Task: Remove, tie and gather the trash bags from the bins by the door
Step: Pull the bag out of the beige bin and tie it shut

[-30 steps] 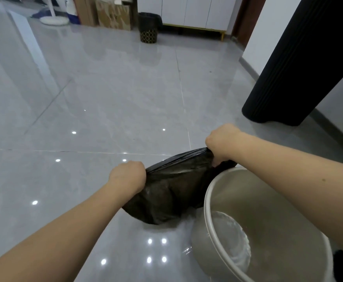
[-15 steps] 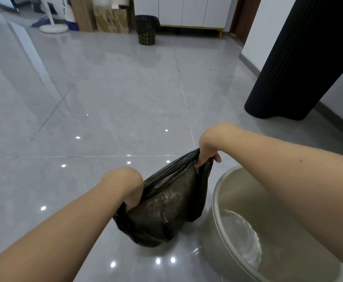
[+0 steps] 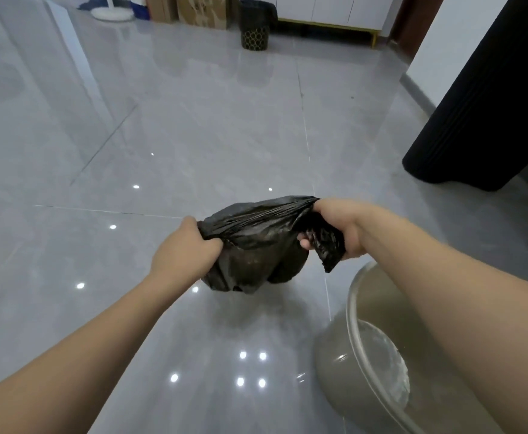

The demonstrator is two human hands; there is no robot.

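A black trash bag (image 3: pixel 256 245) hangs above the grey floor, its mouth stretched between my hands. My left hand (image 3: pixel 182 250) grips the bag's left edge. My right hand (image 3: pixel 334 228) grips the bunched right edge, and a loose flap hangs below its fingers. The bag's rounded bottom sags under the hands. A beige bin (image 3: pixel 355 324) stands at the lower right, partly behind my right forearm, with no bag in it. Another bin (image 3: pixel 254 34), dark with a black liner, stands far back near the white cabinets.
A large black ribbed column (image 3: pixel 488 104) stands at the right by the wall. Cardboard boxes (image 3: pixel 200 9) and a white fan base (image 3: pixel 112 14) line the far wall. Glossy grey floor tiles (image 3: pixel 193 136) stretch ahead.
The bag has swung left, away from the beige bin. My hands have pulled apart, stretching its mouth wide, and the right hand has gathered more of the edge.
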